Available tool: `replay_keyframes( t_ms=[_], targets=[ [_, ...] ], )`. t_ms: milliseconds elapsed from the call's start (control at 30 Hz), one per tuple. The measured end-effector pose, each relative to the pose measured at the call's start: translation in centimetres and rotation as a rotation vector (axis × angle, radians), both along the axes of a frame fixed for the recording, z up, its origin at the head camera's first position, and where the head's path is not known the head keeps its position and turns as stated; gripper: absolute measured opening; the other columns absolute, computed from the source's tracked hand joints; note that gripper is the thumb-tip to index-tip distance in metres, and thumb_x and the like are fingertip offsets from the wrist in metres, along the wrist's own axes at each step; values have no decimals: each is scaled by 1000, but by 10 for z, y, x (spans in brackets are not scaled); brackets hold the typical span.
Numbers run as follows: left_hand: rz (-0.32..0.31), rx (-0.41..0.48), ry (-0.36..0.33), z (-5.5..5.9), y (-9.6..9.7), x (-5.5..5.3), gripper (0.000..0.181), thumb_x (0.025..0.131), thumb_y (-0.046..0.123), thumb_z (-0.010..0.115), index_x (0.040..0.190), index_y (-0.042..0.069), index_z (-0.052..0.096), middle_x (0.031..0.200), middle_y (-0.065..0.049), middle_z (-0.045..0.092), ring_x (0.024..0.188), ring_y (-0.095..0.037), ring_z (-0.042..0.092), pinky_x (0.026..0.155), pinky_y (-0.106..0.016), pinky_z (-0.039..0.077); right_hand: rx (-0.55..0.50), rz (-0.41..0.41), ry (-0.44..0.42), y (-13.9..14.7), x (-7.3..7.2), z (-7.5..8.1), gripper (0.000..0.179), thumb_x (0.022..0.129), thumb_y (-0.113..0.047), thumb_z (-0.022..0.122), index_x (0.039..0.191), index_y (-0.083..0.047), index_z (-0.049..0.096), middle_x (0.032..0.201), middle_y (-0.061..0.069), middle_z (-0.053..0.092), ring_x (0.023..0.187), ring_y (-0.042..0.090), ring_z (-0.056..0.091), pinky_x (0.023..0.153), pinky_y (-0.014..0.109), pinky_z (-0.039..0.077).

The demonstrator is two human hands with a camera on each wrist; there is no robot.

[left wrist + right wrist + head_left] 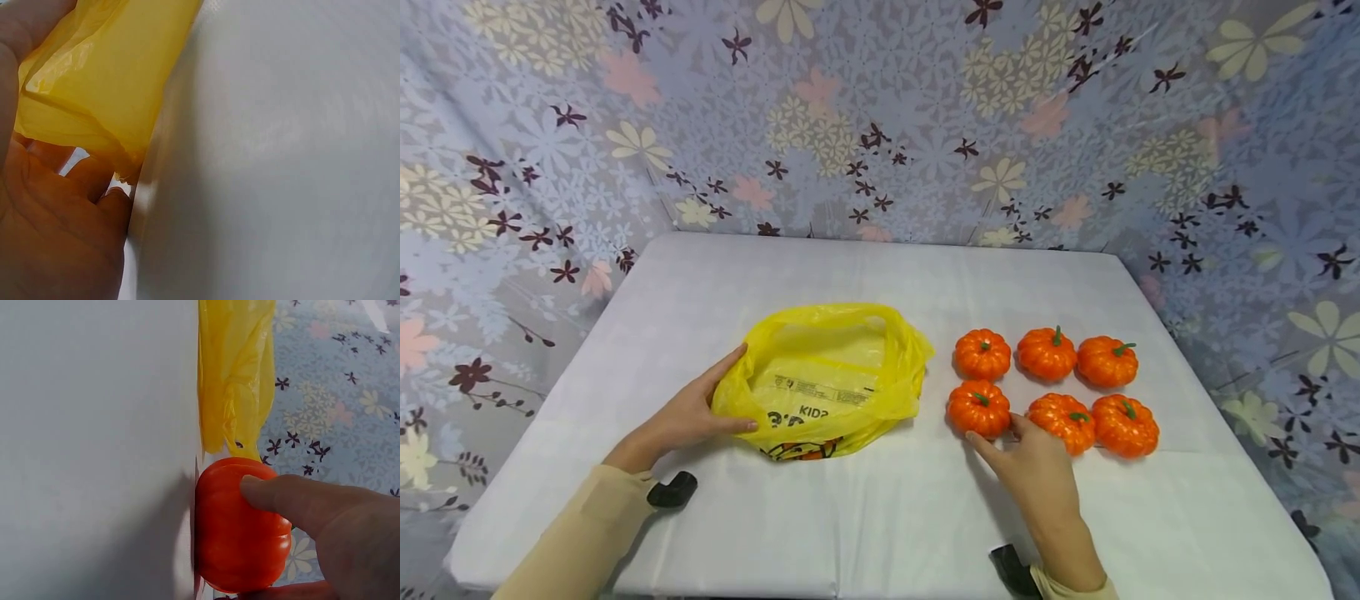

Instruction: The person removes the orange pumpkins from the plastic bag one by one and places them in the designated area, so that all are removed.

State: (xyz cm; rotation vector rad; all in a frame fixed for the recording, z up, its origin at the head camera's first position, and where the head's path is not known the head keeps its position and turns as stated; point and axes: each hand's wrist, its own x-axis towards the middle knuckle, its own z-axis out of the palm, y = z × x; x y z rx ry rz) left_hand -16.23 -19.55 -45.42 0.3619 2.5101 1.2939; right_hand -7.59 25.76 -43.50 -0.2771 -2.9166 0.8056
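Observation:
A yellow plastic bag with printed lettering lies on the table, its mouth spread wide toward me. My left hand holds the bag's left side, thumb at the front and fingers farther back; in the left wrist view the yellow film lies between thumb and curled fingers. At the bag's right, my right hand grips the front-left orange toy pumpkin, which has a green stem. The right wrist view shows the thumb pressed on this pumpkin, close to the tabletop; the other fingers are mostly hidden.
Several more orange pumpkins stand in two rows on the right, including one behind the gripped one and one beside my right hand. A white cover lies over the table. Flowered cloth hangs around its back and sides.

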Motion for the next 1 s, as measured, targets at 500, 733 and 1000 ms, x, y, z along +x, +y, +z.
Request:
replay_keyframes(
  t_ms=[500,733,1000],
  targets=[
    [3,24,5,-6,4,5,117,75,37,90,163,34,13,166,-15,14,150,-43,13,116,-68,12,34,-37,-113,6,22,26,99,80,-70,71,138,8,56,126,27,64,115,46,60,92,60,50],
    [-4,49,19,-4,8,9,115,77,33,89,163,34,13,166,-14,15,150,-42,14,116,-67,12,5,-68,423,23,30,48,65,73,-31,93,126,0,70,117,18,71,96,38,70,83,52,55],
    [8,-87,246,23,4,8,96,89,43,77,163,29,17,168,-6,13,151,-38,13,115,-69,14,106,304,762,41,13,76,79,85,-60,73,141,-5,60,145,19,53,131,43,49,117,45,32]
  ],
)
